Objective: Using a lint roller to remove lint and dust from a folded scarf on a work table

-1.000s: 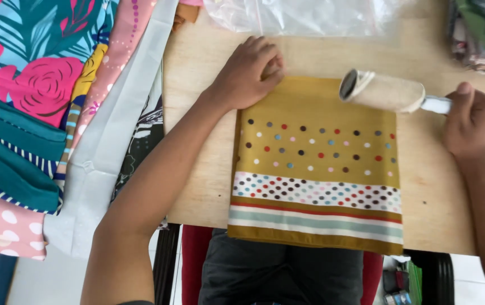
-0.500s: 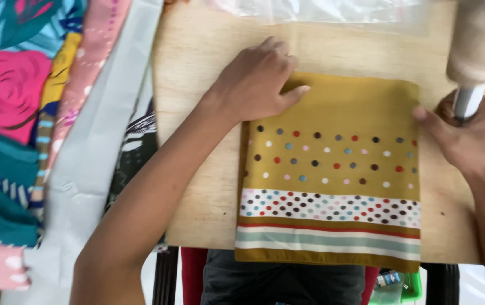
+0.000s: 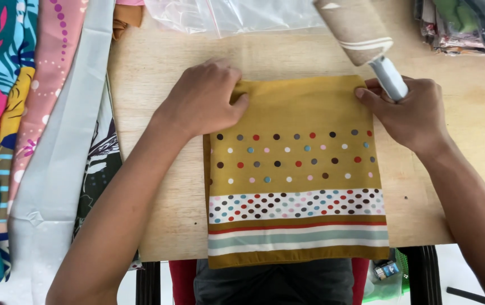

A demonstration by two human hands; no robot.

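A folded mustard-yellow scarf [image 3: 296,169] with coloured dots and striped bands lies on a light wooden table [image 3: 157,101], its lower edge hanging over the front. My left hand [image 3: 203,99] pinches the scarf's top left corner. My right hand [image 3: 411,113] grips the white handle of a lint roller [image 3: 361,28], which points up and away, its roll lifted off the cloth. The fingertips of that hand also touch the scarf's top right corner.
Several patterned fabrics [image 3: 22,113] hang along the table's left side. Clear plastic bags [image 3: 236,14] lie at the back edge. A stack of folded cloths [image 3: 462,25] sits at the back right. Dark trousers show below the table's front edge.
The lint roller has swung from lying across the scarf's top right to pointing up off the cloth. My right hand has come down to the scarf's right corner. My left hand stayed on the left corner.
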